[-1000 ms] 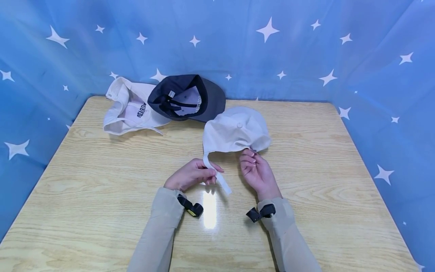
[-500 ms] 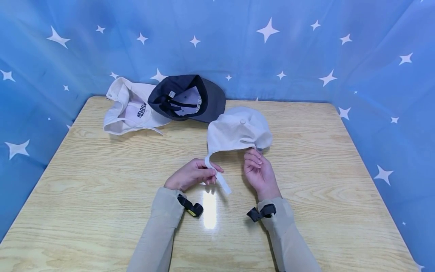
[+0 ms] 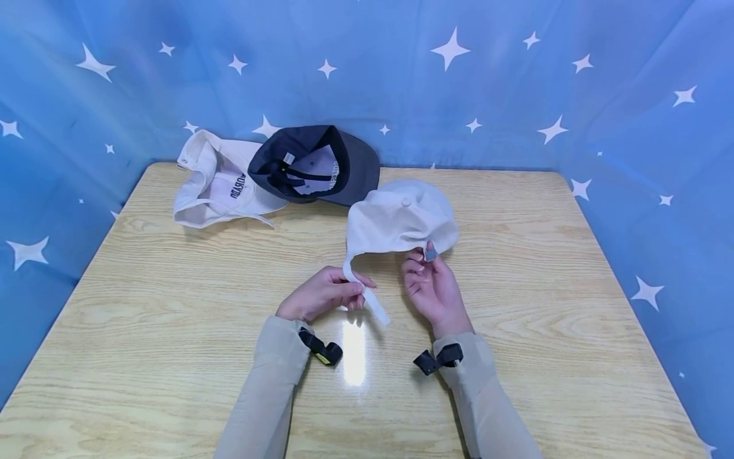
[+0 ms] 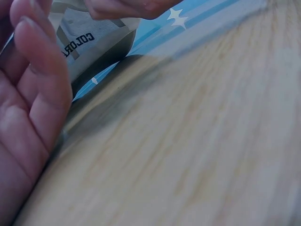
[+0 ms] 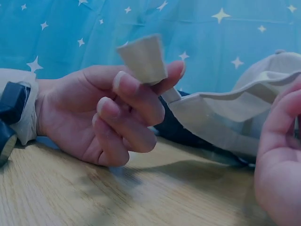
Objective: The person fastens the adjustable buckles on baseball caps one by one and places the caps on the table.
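A white baseball cap (image 3: 401, 217) is held up at its back opening by both hands, crown toward me. My left hand (image 3: 323, 294) pinches the cap's loose cloth strap (image 3: 375, 306) between thumb and fingers, its free end pointing down to the right. At the other side of the opening, my right hand (image 3: 432, 287) grips the cap's edge by a small grey metal buckle (image 3: 431, 254). In the right wrist view the strap end (image 5: 145, 59) sticks up from the left fingers. The left wrist view shows lettering (image 4: 79, 44) inside the cap, mirrored.
Behind, a dark grey cap (image 3: 358, 162) lies upturned, overlapping a second white cap (image 3: 201, 204) at the back left of the wooden table (image 3: 172, 331). A blue curtain (image 3: 367, 76) with white stars borders the table's back and sides.
The cap and right hand shift slightly right, then back left. The grey buckle now shows clearly at the right fingertips. My left hand keeps its pinch on the strap, almost still.
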Motion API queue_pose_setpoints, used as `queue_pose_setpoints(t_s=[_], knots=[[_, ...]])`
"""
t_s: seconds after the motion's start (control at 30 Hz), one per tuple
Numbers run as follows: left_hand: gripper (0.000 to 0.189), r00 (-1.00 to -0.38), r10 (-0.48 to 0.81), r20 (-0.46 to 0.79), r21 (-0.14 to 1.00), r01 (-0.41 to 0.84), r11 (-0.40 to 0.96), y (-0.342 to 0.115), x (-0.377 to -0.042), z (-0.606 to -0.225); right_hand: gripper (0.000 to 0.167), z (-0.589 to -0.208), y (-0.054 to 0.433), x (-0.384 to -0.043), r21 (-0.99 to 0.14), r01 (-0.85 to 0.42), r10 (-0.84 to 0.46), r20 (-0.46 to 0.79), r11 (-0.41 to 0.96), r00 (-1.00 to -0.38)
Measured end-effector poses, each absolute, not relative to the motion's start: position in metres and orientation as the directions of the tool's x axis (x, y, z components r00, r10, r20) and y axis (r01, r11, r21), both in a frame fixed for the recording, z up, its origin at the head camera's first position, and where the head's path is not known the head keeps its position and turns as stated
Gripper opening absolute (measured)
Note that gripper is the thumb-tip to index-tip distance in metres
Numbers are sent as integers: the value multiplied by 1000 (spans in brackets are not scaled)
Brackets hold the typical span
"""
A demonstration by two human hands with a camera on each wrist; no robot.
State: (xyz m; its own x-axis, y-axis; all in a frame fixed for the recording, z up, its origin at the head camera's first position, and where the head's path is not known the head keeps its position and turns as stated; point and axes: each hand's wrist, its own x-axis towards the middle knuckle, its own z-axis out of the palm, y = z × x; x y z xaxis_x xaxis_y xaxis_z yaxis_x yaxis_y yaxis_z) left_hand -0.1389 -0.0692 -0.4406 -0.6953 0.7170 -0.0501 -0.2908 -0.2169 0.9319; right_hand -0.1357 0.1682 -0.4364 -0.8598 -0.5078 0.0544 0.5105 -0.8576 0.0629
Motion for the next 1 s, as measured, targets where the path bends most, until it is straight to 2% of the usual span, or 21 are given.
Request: queue_pose_setpoints(t_s=[0.1,0.33,0.63,0.77,1.0], knots=[[30,-713,700,-44,926,-292,-239,-69,-139,-440,28,-437,167,-136,28,513,-511,53,-858,-858],[32,-762,648,-18,927,-256,-275,-69,-140,-440,24,-437,167,-135,38,544,-540,91,-838,-837],[35,-860,508,-52,940,-214,-267,-67,-143,-441,15,-436,164,-133,-136,531,-543,74,-836,-836],[40,-874,482,-57,948,-199,-249,-66,-144,-442,16,-434,163,-132,-190,521,-540,58,-832,-840],[31,-870,489,-62,950,-202,-238,-66,-144,-442,16,-434,162,-133,-223,517,-542,63,-826,-838]])
